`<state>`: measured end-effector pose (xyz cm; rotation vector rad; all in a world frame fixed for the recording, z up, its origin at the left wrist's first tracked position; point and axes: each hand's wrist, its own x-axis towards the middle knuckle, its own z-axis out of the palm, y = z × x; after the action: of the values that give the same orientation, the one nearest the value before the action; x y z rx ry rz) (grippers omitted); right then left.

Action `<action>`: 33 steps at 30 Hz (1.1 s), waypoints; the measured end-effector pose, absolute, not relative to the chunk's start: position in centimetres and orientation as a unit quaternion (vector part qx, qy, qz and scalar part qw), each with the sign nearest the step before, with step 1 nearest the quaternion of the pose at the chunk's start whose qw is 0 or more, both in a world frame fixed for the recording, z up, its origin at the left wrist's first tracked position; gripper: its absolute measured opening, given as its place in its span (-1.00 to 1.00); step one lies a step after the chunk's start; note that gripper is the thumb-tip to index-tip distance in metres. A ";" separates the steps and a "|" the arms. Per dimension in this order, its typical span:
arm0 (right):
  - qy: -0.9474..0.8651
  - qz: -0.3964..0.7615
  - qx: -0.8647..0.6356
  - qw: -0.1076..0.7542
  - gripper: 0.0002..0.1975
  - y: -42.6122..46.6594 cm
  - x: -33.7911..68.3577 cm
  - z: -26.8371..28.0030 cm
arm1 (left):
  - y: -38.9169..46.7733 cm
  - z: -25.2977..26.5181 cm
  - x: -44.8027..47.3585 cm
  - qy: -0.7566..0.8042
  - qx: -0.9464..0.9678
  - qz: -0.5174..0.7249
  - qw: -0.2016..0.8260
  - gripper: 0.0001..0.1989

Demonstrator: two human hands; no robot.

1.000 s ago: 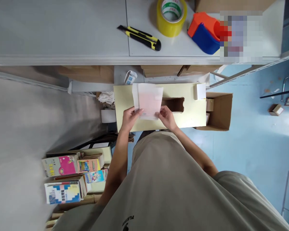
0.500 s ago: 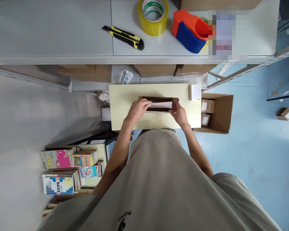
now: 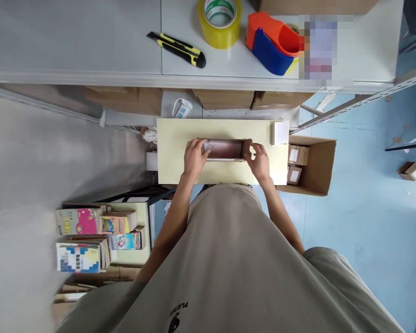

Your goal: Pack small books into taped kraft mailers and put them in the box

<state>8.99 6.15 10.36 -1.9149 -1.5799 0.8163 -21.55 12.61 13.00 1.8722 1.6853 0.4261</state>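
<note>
A small, narrow cardboard box [image 3: 247, 148] lies open-topped on the pale yellow tabletop [image 3: 173, 138]. Inside it shows a reddish-brown surface with a whitish, film-like strip [image 3: 207, 147] by the left end. My left hand [image 3: 194, 158] is closed over the box's left end, thumb at the inner edge. At the opposite end, the thumb and fingers of my right hand [image 3: 259, 162] curl together at the raised end flap. Beyond my right hand, a small white box [image 3: 280, 133] stands at the table's far right corner.
Across the front runs a grey shelf [image 3: 90, 46] with a utility knife [image 3: 177, 48], a yellow tape roll [image 3: 222, 34] and a tape dispenser [image 3: 272, 46]. A large carton [image 3: 317, 162] holding small boxes adjoins the table's right. Books [image 3: 79, 256] are stacked lower left.
The white, wrapped-looking piece that stood up between my hands is down in the box or flattened there. My left hand has shifted slightly left, onto the box's end.
</note>
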 end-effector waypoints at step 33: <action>-0.631 0.326 -0.689 0.142 -0.30 11.7 7.5 9.3 | 8.1 8.4 -23.0 0.580 0.687 0.214 0.381 -0.46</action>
<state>7.50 11.68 9.27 -1.9876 -1.8216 0.9412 -22.98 8.07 8.40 1.7536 1.4805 0.5464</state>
